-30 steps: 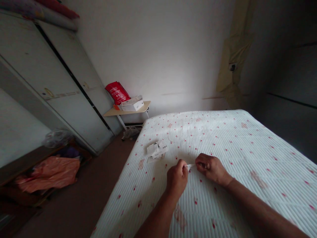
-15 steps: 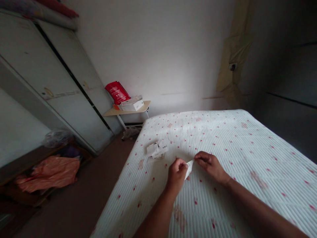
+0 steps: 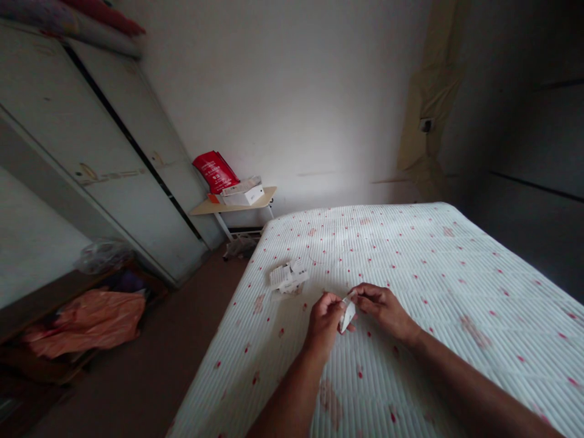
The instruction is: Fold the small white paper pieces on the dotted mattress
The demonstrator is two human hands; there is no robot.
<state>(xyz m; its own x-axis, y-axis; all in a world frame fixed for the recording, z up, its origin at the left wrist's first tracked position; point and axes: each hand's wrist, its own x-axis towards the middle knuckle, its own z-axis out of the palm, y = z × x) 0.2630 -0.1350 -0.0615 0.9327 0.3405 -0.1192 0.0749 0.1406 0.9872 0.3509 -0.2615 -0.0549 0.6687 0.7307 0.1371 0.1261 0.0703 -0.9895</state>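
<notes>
White paper piece (image 3: 349,313): held above the mattress (image 3: 401,255), on the near side of the paper pile (image 3: 288,277) and to its right.
Tear risk: judged the likeliest fault; the two grips sit close on a thin sheet, so an uneven pull could rip it at the upper corner.
Drop risk: small contact area; if the fingertips ease, the piece could fall among the printed dots of the mattress and be hard to pick out.
Paper look: whitish, small, angular, narrowing toward the top, apparently creased; faint grey marking on its face, too small to read. Paper or thin card, cannot tell.
Left hand (image 3: 326,319): thumb and fingers pinched on the paper's left edge; right of the pile and nearer the wearer.
Right hand (image 3: 381,310): fingertips closed on the upper corner; farther right of the pile. Hands near each other, linked by the paper.
Pile: several white pieces, overlapping, some printed.
Side table (image 3: 207,208): beyond the pile, to its left; carries a red bag (image 3: 216,171) and white box (image 3: 246,193).
</notes>
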